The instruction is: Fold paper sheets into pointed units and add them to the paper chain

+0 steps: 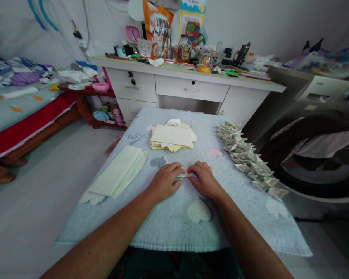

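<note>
Between my two hands a small folded strip of paper point(184, 175) lies on the cloth-covered table. My left hand point(168, 180) grips its left end with curled fingers, and my right hand point(203, 179) pinches the right end. Much of the strip is hidden under the fingers. Beyond them rests a stack of cream and yellow paper sheets point(173, 135). To the left is a pile of pale green paper point(118, 172). Along the right side runs a row of folded paper boats point(247, 157), set close together.
A pale blue cloth point(168, 228) with heart patterns covers the table. Behind it stands a white desk point(189, 87) crowded with jars, a pink clock point(133, 34) and an orange snack bag point(158, 29). A washing machine point(317, 97) is at right, a bed point(20, 108) at left.
</note>
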`<state>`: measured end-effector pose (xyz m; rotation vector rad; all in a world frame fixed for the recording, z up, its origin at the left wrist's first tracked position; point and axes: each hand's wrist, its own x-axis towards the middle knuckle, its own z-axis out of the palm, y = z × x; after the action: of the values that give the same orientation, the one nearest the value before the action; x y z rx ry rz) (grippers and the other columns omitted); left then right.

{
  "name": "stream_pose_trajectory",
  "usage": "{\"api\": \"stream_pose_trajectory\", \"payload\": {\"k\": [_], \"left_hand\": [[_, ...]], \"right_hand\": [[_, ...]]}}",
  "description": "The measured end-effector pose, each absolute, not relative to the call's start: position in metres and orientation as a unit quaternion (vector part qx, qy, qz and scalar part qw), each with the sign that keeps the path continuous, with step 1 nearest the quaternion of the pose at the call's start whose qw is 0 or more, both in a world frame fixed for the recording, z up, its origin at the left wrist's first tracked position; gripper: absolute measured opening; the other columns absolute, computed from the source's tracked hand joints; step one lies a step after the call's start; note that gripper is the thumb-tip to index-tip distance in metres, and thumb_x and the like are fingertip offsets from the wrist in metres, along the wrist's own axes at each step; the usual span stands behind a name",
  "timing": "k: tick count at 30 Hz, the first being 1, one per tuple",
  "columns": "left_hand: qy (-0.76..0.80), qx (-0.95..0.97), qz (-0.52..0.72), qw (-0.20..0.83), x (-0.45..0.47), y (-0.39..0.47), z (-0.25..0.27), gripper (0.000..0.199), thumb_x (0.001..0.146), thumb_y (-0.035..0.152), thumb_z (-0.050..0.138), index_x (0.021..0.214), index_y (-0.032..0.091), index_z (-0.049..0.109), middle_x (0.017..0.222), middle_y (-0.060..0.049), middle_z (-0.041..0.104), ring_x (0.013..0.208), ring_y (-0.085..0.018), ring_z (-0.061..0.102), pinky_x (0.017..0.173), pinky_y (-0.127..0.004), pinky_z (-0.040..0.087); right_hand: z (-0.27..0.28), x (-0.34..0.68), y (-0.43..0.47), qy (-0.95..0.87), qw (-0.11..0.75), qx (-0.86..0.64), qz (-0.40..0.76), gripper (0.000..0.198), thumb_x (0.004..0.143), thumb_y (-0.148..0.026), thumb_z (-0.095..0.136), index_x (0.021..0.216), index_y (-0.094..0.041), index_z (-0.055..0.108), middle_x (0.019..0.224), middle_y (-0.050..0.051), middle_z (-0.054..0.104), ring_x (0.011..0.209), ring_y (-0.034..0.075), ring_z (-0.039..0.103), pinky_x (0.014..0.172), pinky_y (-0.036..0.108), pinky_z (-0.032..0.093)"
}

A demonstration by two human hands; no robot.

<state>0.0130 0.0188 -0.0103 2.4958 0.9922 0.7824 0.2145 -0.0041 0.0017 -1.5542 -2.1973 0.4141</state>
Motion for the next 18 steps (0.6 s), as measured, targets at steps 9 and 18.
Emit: {"api": "stream_pose_trajectory", "payload": {"k": [9, 18], "left_hand": [[0.363, 0.858, 0.3, 0.203, 0.015, 0.024, -0.007, 0.017, 0.086, 0.017, 0.055, 0.098, 0.02, 0.066, 0.098, -0.005, 0.066, 0.094, -0.019, 0.06, 0.085, -0.034, 0.047], [0.397, 0.776, 0.404, 0.278, 0.014, 0.025, 0.0, 0.014, 0.085, 0.019, 0.058, 0.092, 0.02, 0.07, 0.097, -0.005, 0.065, 0.094, -0.017, 0.062, 0.083, -0.03, 0.05]], "right_hand": [[0.002, 0.207, -0.005, -0.783, 0.259, -0.549, 0.141, 0.011, 0.086, -0.018, 0.054, 0.092, -0.021, 0.063, 0.091, 0.005, 0.058, 0.091, 0.021, 0.049, 0.082, 0.035, 0.035], [0.002, 0.199, -0.006, -0.71, 0.44, -0.519, 0.183, 0.018, 0.084, -0.026, 0.059, 0.101, -0.019, 0.055, 0.087, 0.003, 0.054, 0.078, 0.017, 0.052, 0.071, 0.029, 0.043]]}}
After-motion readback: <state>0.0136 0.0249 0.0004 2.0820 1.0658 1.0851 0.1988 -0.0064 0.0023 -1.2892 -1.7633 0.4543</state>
